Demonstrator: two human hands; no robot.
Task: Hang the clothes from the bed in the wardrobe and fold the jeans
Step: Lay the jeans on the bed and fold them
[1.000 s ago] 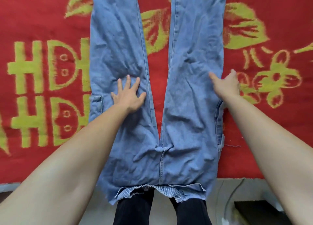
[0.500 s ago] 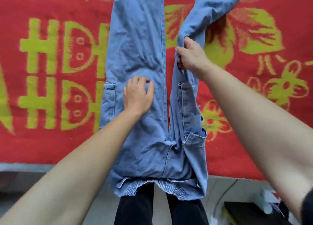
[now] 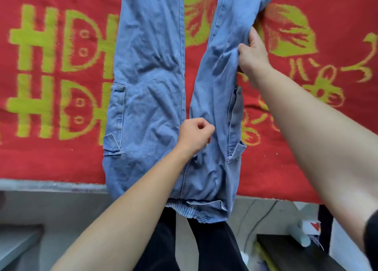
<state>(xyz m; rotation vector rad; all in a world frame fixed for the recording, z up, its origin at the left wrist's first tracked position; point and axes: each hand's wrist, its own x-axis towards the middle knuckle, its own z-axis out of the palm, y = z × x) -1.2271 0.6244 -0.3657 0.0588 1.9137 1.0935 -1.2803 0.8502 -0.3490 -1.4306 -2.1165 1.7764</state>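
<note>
Light blue jeans [image 3: 151,91] lie flat on the red bed cover [image 3: 51,158]. Their legs run away from me and the elastic waistband [image 3: 190,211] hangs over the near bed edge. My left hand [image 3: 195,134] sits where the two legs meet, its fingers curled and seemingly pinching the inner seam of the right leg. My right hand [image 3: 252,55] grips the outer edge of the right leg [image 3: 223,52], with the fingers tucked under the denim. The leg ends are out of frame at the top.
The cover bears a yellow-green pattern of letters and flowers. Below the bed edge are my dark trouser legs [image 3: 208,248], a grey floor [image 3: 61,205], a grey surface [image 3: 16,244] at lower left and a dark low furniture piece [image 3: 290,252] at lower right.
The right leg, lifted and turned in towards the left leg half a second ago, lies spread out to the right again. My left hand moved from the left leg to the crotch and curled.
</note>
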